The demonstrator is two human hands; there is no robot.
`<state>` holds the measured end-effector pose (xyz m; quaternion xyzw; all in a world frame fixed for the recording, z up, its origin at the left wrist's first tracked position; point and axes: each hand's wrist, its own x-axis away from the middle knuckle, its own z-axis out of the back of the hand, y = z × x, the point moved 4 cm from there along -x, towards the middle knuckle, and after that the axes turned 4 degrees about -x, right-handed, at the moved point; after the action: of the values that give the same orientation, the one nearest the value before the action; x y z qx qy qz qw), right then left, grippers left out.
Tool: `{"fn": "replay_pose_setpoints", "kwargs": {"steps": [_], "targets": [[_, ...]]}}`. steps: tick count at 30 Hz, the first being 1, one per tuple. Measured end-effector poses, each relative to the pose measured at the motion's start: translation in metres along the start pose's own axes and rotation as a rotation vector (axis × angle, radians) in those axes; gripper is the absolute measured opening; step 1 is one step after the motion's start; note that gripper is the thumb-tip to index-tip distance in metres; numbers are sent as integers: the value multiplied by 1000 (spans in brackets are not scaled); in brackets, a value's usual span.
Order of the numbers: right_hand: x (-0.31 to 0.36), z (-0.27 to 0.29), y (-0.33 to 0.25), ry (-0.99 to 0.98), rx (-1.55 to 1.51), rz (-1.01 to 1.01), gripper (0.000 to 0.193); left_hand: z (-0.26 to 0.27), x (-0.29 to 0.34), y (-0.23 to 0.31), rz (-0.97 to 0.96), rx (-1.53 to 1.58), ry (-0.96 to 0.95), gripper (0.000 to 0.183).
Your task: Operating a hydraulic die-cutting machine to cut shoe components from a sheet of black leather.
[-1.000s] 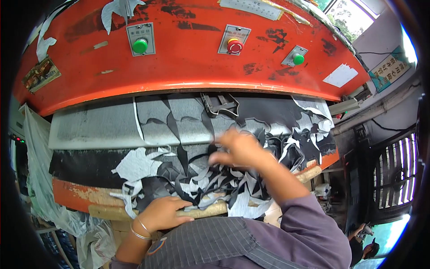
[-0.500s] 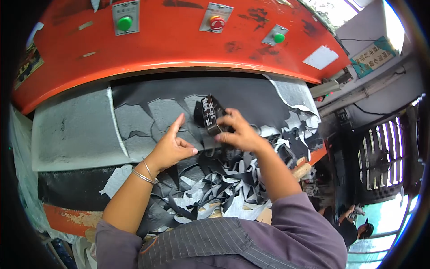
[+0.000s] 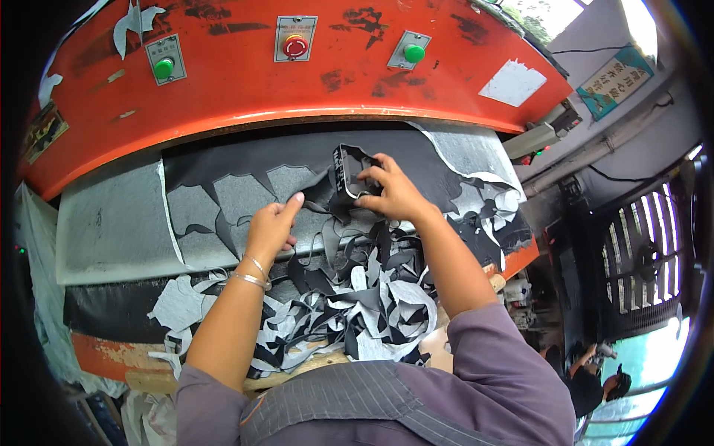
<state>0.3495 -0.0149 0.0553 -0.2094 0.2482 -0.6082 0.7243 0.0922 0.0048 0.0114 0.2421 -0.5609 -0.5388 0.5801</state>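
In my right hand (image 3: 393, 189) is a black metal cutting die (image 3: 343, 178) with white marks on its side. It is tilted above the sheet, my fingers closed over its rim and inner side. To its left, my left hand (image 3: 275, 223) pinches the edge of a dark leather-like scrap (image 3: 316, 187) that runs toward the die. Beneath both hands lies a black sheet (image 3: 297, 149) with pale grey backing, and several shaped gaps cut along its near edge show the grey bed (image 3: 111, 215).
A large heap of black and white offcuts (image 3: 357, 305) lies between my arms. Beyond the bed rises an orange machine head (image 3: 223, 97) with two green buttons and a red stop button (image 3: 295, 47). A fan (image 3: 643, 253) and another person (image 3: 587, 386) are at the right.
The die has tilted in my right hand so its hollow inside shows. My left hand has gone from spread fingers to a pinch on the scrap. The whole view has shifted slightly.
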Motion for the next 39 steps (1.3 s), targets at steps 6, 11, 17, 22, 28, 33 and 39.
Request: {"fn": "replay_pose_setpoints", "kwargs": {"steps": [6,11,17,22,28,33,39], "targets": [[-3,-11,27,-14,105,27,59,-3,-6,16,124,-177,169,74],[15,-17,34,158,-61,109,70,3,-21,22,-167,-605,646,74],[47,1,57,35,157,182,66,-9,-33,45,177,-764,364,57],[46,1,64,29,98,238,63,-18,-35,25,104,-787,433,41],[51,2,65,32,98,267,61,-15,21,-10,-171,-499,501,30],[51,10,81,63,132,270,59,71,117,-61,-128,-225,775,36],[49,7,62,62,141,302,60,200,201,-200,-27,-632,1131,35]]}}
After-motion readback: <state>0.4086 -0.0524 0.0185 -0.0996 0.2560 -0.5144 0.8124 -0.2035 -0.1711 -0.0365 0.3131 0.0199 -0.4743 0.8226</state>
